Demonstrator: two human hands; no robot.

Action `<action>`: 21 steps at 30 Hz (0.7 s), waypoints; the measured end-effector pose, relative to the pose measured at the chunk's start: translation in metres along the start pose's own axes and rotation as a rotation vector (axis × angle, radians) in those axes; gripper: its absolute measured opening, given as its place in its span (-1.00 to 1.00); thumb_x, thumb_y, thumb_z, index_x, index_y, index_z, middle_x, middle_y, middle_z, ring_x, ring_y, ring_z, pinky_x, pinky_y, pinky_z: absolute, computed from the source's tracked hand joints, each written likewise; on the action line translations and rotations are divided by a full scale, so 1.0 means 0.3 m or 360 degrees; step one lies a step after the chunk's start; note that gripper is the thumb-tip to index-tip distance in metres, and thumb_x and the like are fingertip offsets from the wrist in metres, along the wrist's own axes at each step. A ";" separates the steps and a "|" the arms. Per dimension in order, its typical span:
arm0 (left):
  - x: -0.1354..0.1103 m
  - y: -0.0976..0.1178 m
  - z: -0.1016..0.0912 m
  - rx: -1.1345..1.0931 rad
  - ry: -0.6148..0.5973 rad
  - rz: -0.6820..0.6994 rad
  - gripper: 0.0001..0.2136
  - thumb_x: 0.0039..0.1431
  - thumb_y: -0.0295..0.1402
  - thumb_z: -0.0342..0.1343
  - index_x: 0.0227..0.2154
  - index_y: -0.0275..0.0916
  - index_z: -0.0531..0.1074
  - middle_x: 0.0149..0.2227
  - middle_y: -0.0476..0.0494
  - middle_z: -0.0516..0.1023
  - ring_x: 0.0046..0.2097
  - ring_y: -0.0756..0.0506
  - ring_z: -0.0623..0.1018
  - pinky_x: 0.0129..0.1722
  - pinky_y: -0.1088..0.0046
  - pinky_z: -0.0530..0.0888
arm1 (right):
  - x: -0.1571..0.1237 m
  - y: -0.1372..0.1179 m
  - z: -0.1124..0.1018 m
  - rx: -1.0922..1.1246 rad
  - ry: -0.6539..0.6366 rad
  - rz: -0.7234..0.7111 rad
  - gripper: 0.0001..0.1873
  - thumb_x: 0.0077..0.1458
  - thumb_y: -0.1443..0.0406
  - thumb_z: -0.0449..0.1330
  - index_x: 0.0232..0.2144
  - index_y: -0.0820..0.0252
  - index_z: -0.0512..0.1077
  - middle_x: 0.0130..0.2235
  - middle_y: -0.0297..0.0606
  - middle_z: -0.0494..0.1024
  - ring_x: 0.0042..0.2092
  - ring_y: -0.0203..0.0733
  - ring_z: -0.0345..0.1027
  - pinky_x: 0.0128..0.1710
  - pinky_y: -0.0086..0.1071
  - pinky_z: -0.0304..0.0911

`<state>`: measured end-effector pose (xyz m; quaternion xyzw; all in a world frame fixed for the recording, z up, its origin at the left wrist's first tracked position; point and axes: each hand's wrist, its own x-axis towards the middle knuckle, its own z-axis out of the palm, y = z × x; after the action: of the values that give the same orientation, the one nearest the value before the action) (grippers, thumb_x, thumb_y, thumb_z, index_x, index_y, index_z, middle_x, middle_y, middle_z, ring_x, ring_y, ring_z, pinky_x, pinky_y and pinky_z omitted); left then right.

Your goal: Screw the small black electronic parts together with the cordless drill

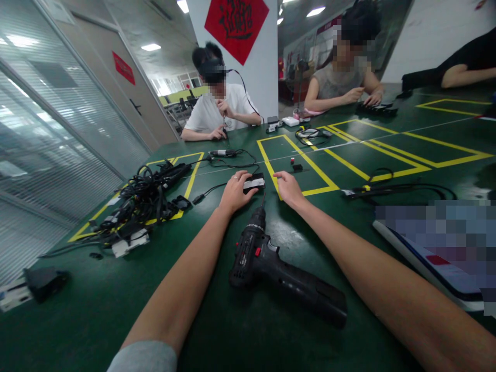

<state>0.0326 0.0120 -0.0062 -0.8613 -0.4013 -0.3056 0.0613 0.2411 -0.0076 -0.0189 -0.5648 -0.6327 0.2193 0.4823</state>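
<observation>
My left hand grips a small black device with a white label, its fingers over the far side and its thumb at the near edge. To the right of the device, apart from it, my right hand has its fingers drawn together near the table; whether something tiny is between the fingertips cannot be made out. A black cordless drill lies on its side between my forearms, its thin bit pointing at the device. Beyond my right hand are a small black piece and a tiny red-and-silver item.
A heap of black cables and adapters covers the left of the green table. At right lie a tablet-like screen and a coiled cable. Yellow tape marks rectangles. Two people sit across, another at far right.
</observation>
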 end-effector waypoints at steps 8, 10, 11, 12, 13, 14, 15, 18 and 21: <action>0.002 0.016 0.022 0.0049 -0.0073 0.0027 -0.71 0.15 -0.28 0.14 -0.07 -0.20 0.45 -0.04 -0.23 0.41 -0.03 -0.17 0.47 0.02 0.26 0.45 | -0.033 -0.008 0.020 -0.0712 -0.0272 -0.0395 -0.55 0.20 0.34 0.07 0.12 0.09 0.43 -0.11 -0.13 0.61 -0.11 0.05 0.48 -0.11 -0.23 0.28; 0.005 0.022 0.015 -0.0055 -0.0053 0.0062 -0.72 0.14 -0.30 0.14 -0.08 -0.20 0.46 -0.03 -0.22 0.43 0.00 -0.15 0.47 0.06 0.30 0.44 | -0.039 -0.015 0.014 -0.0738 -0.0259 -0.0450 -0.62 0.25 0.30 0.06 0.08 0.10 0.45 -0.06 -0.13 0.60 -0.06 0.03 0.46 -0.08 -0.25 0.27; 0.006 0.022 0.011 -0.0120 -0.0036 0.0049 -0.73 0.14 -0.31 0.15 -0.08 -0.21 0.46 -0.04 -0.21 0.44 0.00 -0.14 0.47 0.06 0.31 0.44 | -0.043 -0.020 0.010 -0.0712 -0.0232 -0.0492 -0.63 0.28 0.29 0.04 0.07 0.11 0.45 -0.03 -0.13 0.59 -0.03 0.02 0.45 -0.05 -0.26 0.26; 0.008 0.021 0.008 -0.0186 -0.0016 0.0017 -0.73 0.13 -0.31 0.15 -0.10 -0.21 0.47 -0.05 -0.20 0.46 -0.01 -0.13 0.48 0.06 0.31 0.44 | -0.048 -0.026 0.007 -0.0668 -0.0199 -0.0542 -0.64 0.30 0.28 0.02 0.07 0.12 0.45 0.00 -0.12 0.57 0.00 0.01 0.44 -0.02 -0.27 0.25; 0.010 0.020 0.005 -0.0250 0.0002 -0.0026 -0.74 0.12 -0.31 0.16 -0.12 -0.22 0.47 -0.08 -0.19 0.48 -0.02 -0.12 0.49 0.05 0.31 0.45 | -0.054 -0.033 0.005 -0.0613 -0.0164 -0.0591 -0.64 0.31 0.28 0.00 0.08 0.14 0.44 0.03 -0.12 0.56 0.02 -0.01 0.42 0.00 -0.28 0.24; 0.012 0.018 0.003 -0.0309 0.0018 -0.0078 -0.74 0.10 -0.30 0.18 -0.14 -0.23 0.48 -0.10 -0.19 0.50 -0.05 -0.12 0.51 0.03 0.31 0.45 | -0.060 -0.041 0.004 -0.0553 -0.0135 -0.0629 -0.63 0.32 0.28 -0.01 0.08 0.15 0.43 0.04 -0.13 0.55 0.04 -0.02 0.42 0.02 -0.29 0.23; 0.014 0.018 0.001 -0.0363 0.0032 -0.0133 -0.74 0.08 -0.29 0.19 -0.15 -0.24 0.49 -0.13 -0.18 0.52 -0.07 -0.12 0.52 0.00 0.30 0.46 | -0.067 -0.049 0.004 -0.0494 -0.0116 -0.0655 -0.63 0.33 0.28 -0.03 0.09 0.15 0.42 0.04 -0.13 0.55 0.04 -0.02 0.41 0.03 -0.29 0.23; 0.014 0.026 -0.003 -0.0563 0.0041 -0.0303 -0.68 0.02 -0.23 0.24 -0.17 -0.27 0.50 -0.16 -0.18 0.57 -0.12 -0.13 0.54 -0.05 0.30 0.47 | -0.084 -0.069 0.011 -0.0343 -0.0082 -0.0651 -0.63 0.32 0.28 -0.04 0.09 0.16 0.40 0.03 -0.13 0.55 0.02 -0.01 0.42 0.02 -0.27 0.23; 0.004 0.034 -0.013 -0.0812 -0.0002 -0.0478 -0.61 -0.03 -0.18 0.27 -0.16 -0.31 0.51 -0.17 -0.20 0.60 -0.17 -0.12 0.54 -0.10 0.32 0.46 | -0.090 -0.075 0.015 -0.0211 0.0023 -0.0526 -0.62 0.31 0.25 -0.05 0.09 0.19 0.37 0.00 -0.07 0.56 -0.03 0.04 0.44 -0.02 -0.21 0.25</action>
<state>0.0389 0.0047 -0.0009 -0.7800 -0.4345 -0.4018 -0.2032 0.2232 -0.0375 -0.0123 -0.4853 -0.7264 0.0908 0.4780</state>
